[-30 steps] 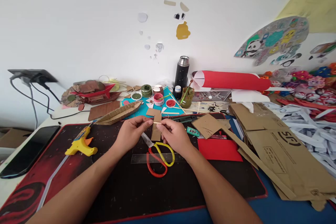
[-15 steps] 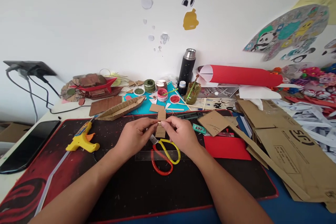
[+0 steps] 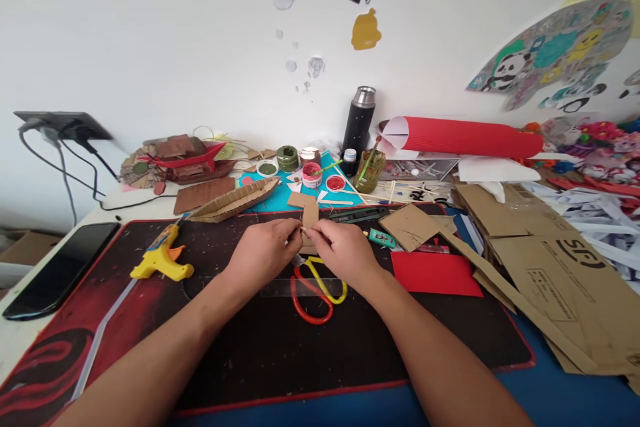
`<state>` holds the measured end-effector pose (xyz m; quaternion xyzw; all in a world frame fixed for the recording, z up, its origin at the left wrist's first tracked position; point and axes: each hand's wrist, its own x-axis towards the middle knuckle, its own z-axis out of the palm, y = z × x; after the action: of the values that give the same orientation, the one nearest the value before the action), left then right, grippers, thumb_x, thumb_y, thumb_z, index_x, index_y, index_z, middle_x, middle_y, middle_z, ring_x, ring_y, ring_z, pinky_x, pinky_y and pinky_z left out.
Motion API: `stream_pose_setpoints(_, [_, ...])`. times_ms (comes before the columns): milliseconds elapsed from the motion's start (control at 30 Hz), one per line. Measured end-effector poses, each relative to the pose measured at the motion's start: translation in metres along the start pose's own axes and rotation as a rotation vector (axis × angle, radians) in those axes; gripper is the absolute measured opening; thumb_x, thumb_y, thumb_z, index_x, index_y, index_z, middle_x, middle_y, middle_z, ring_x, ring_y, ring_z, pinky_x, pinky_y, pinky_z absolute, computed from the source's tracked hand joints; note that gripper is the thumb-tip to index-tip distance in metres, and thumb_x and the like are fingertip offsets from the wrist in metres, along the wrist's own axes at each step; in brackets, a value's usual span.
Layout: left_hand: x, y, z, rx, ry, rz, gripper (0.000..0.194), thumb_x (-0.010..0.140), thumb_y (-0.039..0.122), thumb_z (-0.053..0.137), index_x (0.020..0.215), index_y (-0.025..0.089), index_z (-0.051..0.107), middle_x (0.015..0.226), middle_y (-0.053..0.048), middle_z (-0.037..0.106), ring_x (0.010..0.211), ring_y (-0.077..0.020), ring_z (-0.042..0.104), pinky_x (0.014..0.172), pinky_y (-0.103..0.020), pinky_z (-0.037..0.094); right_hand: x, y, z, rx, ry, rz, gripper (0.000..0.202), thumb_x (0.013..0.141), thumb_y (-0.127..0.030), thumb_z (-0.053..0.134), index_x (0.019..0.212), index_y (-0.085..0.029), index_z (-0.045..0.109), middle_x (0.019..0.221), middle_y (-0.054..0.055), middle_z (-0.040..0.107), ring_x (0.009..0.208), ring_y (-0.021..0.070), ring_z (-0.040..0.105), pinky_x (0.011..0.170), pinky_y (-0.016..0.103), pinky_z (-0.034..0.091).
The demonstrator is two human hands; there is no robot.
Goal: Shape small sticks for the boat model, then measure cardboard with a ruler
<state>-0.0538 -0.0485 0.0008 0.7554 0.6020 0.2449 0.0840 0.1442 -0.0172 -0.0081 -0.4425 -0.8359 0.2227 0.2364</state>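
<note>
My left hand (image 3: 263,248) and my right hand (image 3: 343,250) meet above the middle of the dark mat, fingertips pinched together. Between them is a small pale piece (image 3: 303,229), mostly covered by the fingers; its kind is too small to make out. Under the hands lie scissors (image 3: 313,313) with one red and one yellow handle, their blades partly hidden by my left hand. A clear ruler (image 3: 275,288) runs beneath the handles. Just behind the fingertips sits a narrow cardboard strip (image 3: 311,213).
A yellow glue gun (image 3: 163,260) and a cardboard boat shape (image 3: 235,201) lie left. Paint jars (image 3: 287,159) and a black flask (image 3: 360,120) stand behind. To the right are red card (image 3: 435,273), a green cutter (image 3: 381,238) and flattened cardboard (image 3: 555,293).
Both hands stay together at the small piece, with the fingers slightly shifted and my left fingers more curled. The whole view has tilted a little, moving the scene slightly up and right.
</note>
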Motion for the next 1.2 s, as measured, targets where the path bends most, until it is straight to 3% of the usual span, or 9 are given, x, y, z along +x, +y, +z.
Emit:
stream_pose_setpoints(133, [0.003,0.004,-0.010,-0.320,-0.081,-0.100,0.028,0.094,0.038,0.056,0.082,0.024,0.077,0.070,-0.001,0.075,0.064,-0.0183,0.064,0.063,-0.028,0.046,0.000,0.002,-0.001,0.064,0.012,-0.001,0.032,0.110,-0.040,0.056,0.088,-0.023,0.071,0.078,0.003,0.075,0.074,0.0193,0.069,0.066,0.028,0.036])
stream_pose_setpoints(267, [0.006,0.005,-0.019,-0.733,-0.189,-0.219,0.029,0.088,0.049,0.066,0.078,0.023,0.074,0.066,-0.001,0.073,0.062,-0.0179,0.063,0.061,-0.028,0.050,-0.002,-0.001,-0.005,0.375,-0.027,0.094,0.034,0.108,-0.046,0.055,0.086,-0.023,0.068,0.060,-0.002,0.065,0.057,0.0163,0.064,0.059,0.026,0.039])
stream_pose_setpoints(400, [0.008,0.005,-0.017,-1.024,-0.270,-0.381,0.040,0.079,0.060,0.076,0.084,0.021,0.072,0.059,0.000,0.066,0.041,-0.0081,0.033,0.041,-0.024,0.024,-0.001,-0.006,-0.007,0.667,-0.094,0.166,0.039,0.107,-0.053,0.052,0.083,-0.024,0.063,0.046,-0.008,0.053,0.039,0.0130,0.053,0.052,0.024,0.041])
stream_pose_setpoints(500, [0.009,0.005,-0.013,-1.104,-0.273,-0.448,0.046,0.073,0.063,0.081,0.083,0.020,0.070,0.058,0.001,0.064,0.040,-0.0055,0.027,0.041,-0.023,0.016,0.001,-0.006,-0.004,0.783,-0.134,0.201,0.043,0.104,-0.059,0.054,0.080,-0.024,0.059,0.043,-0.009,0.051,0.036,0.0119,0.050,0.046,0.023,0.037])
stream_pose_setpoints(667, [0.010,0.003,-0.010,-1.095,-0.225,-0.458,0.041,0.073,0.058,0.083,0.084,0.020,0.072,0.060,0.001,0.064,0.041,-0.0056,0.028,0.042,-0.024,0.016,0.004,-0.003,0.000,0.932,-0.207,0.212,0.048,0.098,-0.068,0.058,0.078,-0.024,0.055,0.043,-0.012,0.042,0.034,0.0115,0.049,0.040,0.021,0.032])
stream_pose_setpoints(900, [0.017,-0.014,-0.029,-0.937,0.100,-0.475,0.043,0.074,0.055,0.083,0.092,0.016,0.076,0.067,-0.001,0.069,0.045,-0.0069,0.033,0.045,-0.024,0.022,-0.001,-0.010,-0.002,0.977,-0.302,0.173,0.052,0.096,-0.070,0.063,0.077,-0.023,0.058,0.043,-0.011,0.043,0.036,0.0109,0.052,0.042,0.020,0.036])
stream_pose_setpoints(1067, [0.020,-0.022,-0.034,-0.647,0.054,-0.394,0.041,0.076,0.058,0.078,0.086,0.018,0.076,0.072,-0.003,0.072,0.061,-0.0155,0.055,0.060,-0.028,0.040,-0.002,-0.010,0.000,0.966,-0.311,0.166,0.050,0.097,-0.068,0.065,0.077,-0.022,0.061,0.044,-0.010,0.048,0.037,0.0102,0.051,0.041,0.020,0.036])
stream_pose_setpoints(1200, [0.038,-0.029,-0.030,-0.347,-0.002,-0.270,0.042,0.088,0.057,0.061,0.067,0.021,0.063,0.065,0.000,0.062,0.064,-0.0179,0.054,0.064,-0.030,0.038,-0.001,-0.009,0.001,0.980,-0.283,0.182,0.049,0.097,-0.067,0.064,0.077,-0.022,0.061,0.043,-0.010,0.047,0.037,0.0099,0.051,0.042,0.020,0.038])
